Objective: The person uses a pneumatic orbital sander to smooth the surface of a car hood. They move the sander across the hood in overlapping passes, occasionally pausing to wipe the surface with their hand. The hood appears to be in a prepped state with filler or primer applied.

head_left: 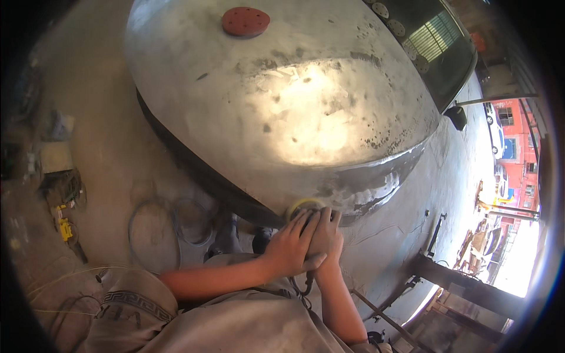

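Observation:
My two hands are together over a round sander at the near edge of a car hood (229, 117), and they hide most of it. Only a yellow rim of the sander (307, 203) shows ahead of the fingers. Wrapped over the tool is my right hand (327, 238), fingers bent. My left hand (291, 242) lies against it from the left, its fingers curled over the sander too. Dark hose or cable runs down below my wrists. The hood is patchy grey and white, with dark worn spots. A red sanding disc (246, 22) with holes lies on its far part.
Several round discs rest on the windshield (432, 53) at the upper right. A looped hose (132, 226) lies on the floor to the left, near my feet. Farther left stand cluttered items with a yellow tool (63, 223). Dark metal beams (465, 285) cross the lower right.

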The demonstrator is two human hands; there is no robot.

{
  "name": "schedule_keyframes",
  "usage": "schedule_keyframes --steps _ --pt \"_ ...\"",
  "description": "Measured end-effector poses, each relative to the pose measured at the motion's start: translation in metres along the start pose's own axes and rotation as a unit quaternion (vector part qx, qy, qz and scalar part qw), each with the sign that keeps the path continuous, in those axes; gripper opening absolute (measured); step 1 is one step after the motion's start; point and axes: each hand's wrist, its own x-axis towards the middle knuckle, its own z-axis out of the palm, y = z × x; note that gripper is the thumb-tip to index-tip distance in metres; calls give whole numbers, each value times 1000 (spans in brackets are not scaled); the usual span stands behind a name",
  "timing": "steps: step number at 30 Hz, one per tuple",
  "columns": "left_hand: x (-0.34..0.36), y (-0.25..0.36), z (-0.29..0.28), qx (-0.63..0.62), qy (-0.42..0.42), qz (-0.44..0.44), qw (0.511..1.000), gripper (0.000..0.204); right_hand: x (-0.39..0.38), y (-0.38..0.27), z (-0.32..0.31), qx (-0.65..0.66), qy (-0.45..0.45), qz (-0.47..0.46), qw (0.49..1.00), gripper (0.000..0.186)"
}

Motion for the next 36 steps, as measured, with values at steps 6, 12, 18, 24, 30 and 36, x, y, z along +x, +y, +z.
schedule_keyframes --steps 6,12,18,24,30,36 --pt "3 2 -2 -13 11 -17 1000 96 3 0 -3 19 -12 -14 1000 40" --pt "-4 3 -1 -19 31 -17 999 95 -1 -5 -3 -7 -15 -21 1000 41" --pt "-11 1 4 -22 41 -17 999 95 -4 -6 2 -13 -35 -3 999 42" --pt "4 -2 2 -21 50 -25 998 95 9 -4 -1 2 -2 -40 999 41" --pt "1 2 9 -51 57 -22 997 92 0 -2 -4 -3 -19 -9 1000 40" --pt "-10 -1 12 -38 64 -15 997 91 -3 4 9 11 -6 -25 1000 38"
